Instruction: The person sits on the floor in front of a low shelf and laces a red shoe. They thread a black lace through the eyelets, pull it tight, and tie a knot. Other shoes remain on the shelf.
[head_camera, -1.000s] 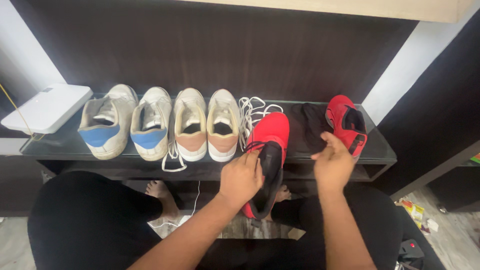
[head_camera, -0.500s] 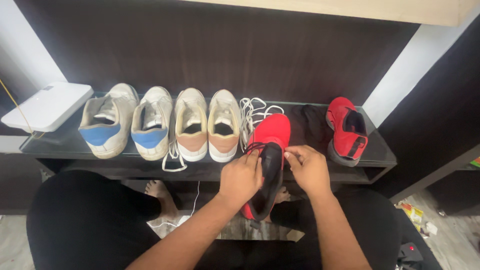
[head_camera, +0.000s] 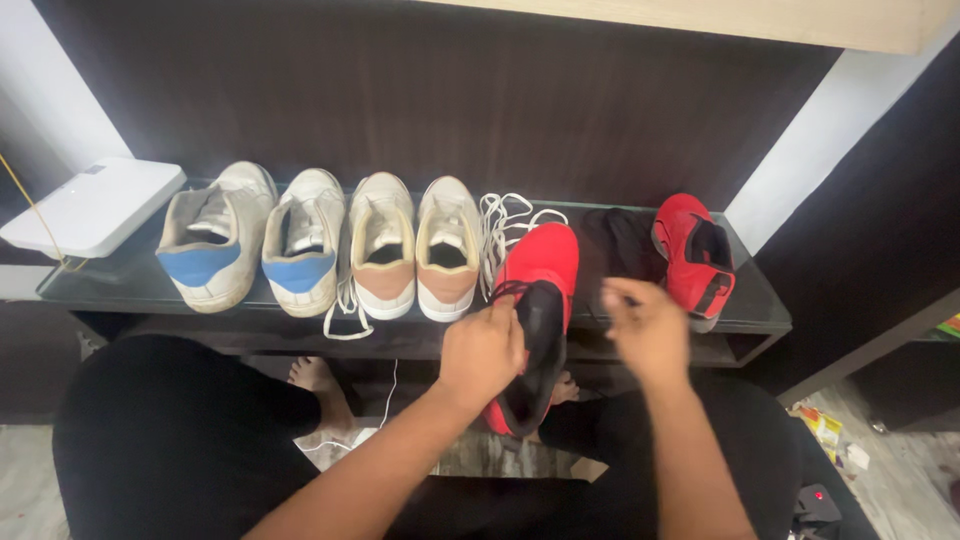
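My left hand (head_camera: 483, 352) grips the left side of a red shoe with a black inside (head_camera: 535, 300); the shoe's toe rests on the dark glass shelf (head_camera: 130, 285) and its heel hangs over the front edge. My right hand (head_camera: 648, 330) is blurred, just right of that shoe, fingers loosely curled and holding nothing that I can see. A second red shoe (head_camera: 694, 258) lies on its side at the shelf's right end. Black laces (head_camera: 622, 240) lie between the two red shoes. White laces (head_camera: 505, 225) lie loose behind the held shoe.
Two white shoes with blue heels (head_camera: 255, 245) and two white shoes with tan heels (head_camera: 415, 250) stand in a row on the shelf. A white flat device (head_camera: 95, 205) sits at the far left. My bare feet (head_camera: 318, 380) are under the shelf.
My right hand left the far red shoe, came to the held shoe's opening, then pulled away to the right. The left hand kept its grip on the shoe.
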